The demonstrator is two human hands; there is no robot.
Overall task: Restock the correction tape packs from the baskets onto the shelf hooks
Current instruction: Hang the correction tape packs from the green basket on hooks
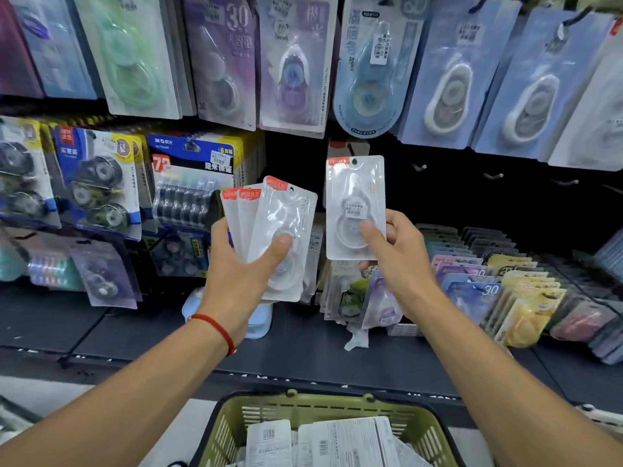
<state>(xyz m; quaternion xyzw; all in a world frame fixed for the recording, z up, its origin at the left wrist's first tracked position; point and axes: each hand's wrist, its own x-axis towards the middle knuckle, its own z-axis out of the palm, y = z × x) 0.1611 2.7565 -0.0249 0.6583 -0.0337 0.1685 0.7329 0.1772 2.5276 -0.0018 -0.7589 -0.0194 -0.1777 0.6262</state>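
1. Our right hand (pixel 392 254) pinches one white correction tape pack (pixel 355 207) at its lower part, thumb on the front, and holds it upright before the dark back panel of the shelf.
2. Our left hand (pixel 242 264) grips a fan of white packs (pixel 273 227), thumb pressed across the front one; a red string bracelet (pixel 215 326) is on this wrist.
3. The hanging hole of the single pack is at its top, and a red and white pack (pixel 345 148) already hangs just behind and above it.
4. To the right of it, bare hooks (pixel 492 175) stick out from the dark panel.
5. Above, a row of blue and purple packs (pixel 441 75) hangs low over that space.
6. Below, between our arms, the green basket (pixel 236 419) holds more packs (pixel 350 439), lying with their printed backs up.
7. On the shelf bottom at the right, coloured packs (pixel 478 284) stand in rows.
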